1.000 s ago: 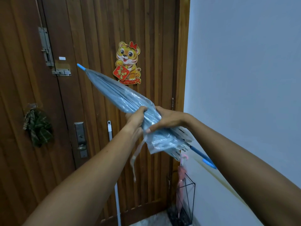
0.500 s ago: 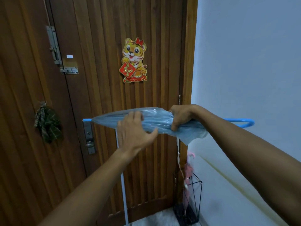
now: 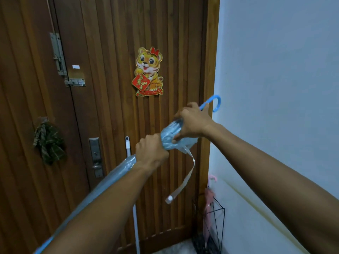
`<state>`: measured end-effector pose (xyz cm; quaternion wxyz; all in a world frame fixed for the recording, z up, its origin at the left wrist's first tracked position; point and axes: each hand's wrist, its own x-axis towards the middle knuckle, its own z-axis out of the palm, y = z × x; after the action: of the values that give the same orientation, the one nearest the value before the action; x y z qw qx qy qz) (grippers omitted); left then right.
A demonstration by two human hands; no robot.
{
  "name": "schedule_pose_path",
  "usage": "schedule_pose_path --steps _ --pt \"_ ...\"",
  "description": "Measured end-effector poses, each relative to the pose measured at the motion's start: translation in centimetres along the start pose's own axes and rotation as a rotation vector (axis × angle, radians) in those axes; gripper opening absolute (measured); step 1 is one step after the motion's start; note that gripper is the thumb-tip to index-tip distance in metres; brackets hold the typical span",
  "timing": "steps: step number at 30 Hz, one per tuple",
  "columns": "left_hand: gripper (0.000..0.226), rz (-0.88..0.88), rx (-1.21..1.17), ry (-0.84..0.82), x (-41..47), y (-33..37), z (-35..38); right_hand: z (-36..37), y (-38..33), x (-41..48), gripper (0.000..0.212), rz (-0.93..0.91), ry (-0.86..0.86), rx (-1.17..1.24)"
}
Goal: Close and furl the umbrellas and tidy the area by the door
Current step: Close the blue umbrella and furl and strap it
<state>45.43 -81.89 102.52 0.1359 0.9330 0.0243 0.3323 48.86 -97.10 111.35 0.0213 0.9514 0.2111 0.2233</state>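
Light is dim, even and cool, its source out of view. The white wall (image 3: 275,88) right of the tiger sticker (image 3: 148,72) is the brightest area, a bluish grey; the wooden door (image 3: 110,116) around the sticker reads dark, deepest far to its left. The sticker's gold foil catches a small gleam, and the umbrella (image 3: 167,139) below it shows a faint sheen. Shadows are soft. Wide-angle bending bows the door frame (image 3: 211,52) right of the sticker. Detail is smeared throughout, most of all on the strap (image 3: 185,178) and the umbrella's end, low and left of the sticker.

umbrella (image 3: 169,139): blue, closed, tilting handle-up by the door
left hand (image 3: 151,153): gripping the canopy
right hand (image 3: 192,121): gripping near the handle
strap (image 3: 185,178): dangling loose
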Motion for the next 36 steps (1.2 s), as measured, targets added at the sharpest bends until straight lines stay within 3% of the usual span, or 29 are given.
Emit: schedule_pose_path --steps 3,5,9,12,15,20,26,31,36 --pt "0.014 -0.172 -0.125 -0.01 0.4 0.2 -0.3 1.3 -0.5 -0.8 0.084 -0.012 0.361 0.064" --pt "0.016 -0.244 -0.19 -0.01 0.7 0.3 -0.5 2.5 -1.0 -1.1 0.075 0.013 0.575 0.107" --pt "0.016 -0.286 -0.261 0.02 1.1 0.3 -1.0 4.2 -1.8 -1.1 0.044 0.028 0.72 0.151" --pt "0.022 -0.295 -0.24 0.033 1.2 0.1 -1.2 4.6 -2.2 -1.2 0.029 -0.022 0.587 0.299" --pt "0.028 -0.309 -0.232 0.029 1.1 -0.4 -1.4 4.3 -2.5 -1.2 0.021 0.001 0.423 0.638" --pt "0.031 -0.329 -0.238 0.031 0.8 -1.3 -1.5 3.1 -1.9 -1.8 0.019 0.091 -0.01 1.205" --pt "0.03 -0.324 -0.219 0.035 0.9 -1.4 -1.4 3.1 -1.5 -2.1 0.028 0.244 -0.116 1.357" --pt "0.037 -0.386 -0.259 0.012 1.1 -1.2 -1.4 2.2 -1.1 -2.8 0.02 0.329 -0.269 1.457" --pt "0.041 -0.445 -0.304 -0.022 1.2 -1.1 -0.9 2.4 -0.8 -3.0 0.017 0.407 -0.29 1.494"
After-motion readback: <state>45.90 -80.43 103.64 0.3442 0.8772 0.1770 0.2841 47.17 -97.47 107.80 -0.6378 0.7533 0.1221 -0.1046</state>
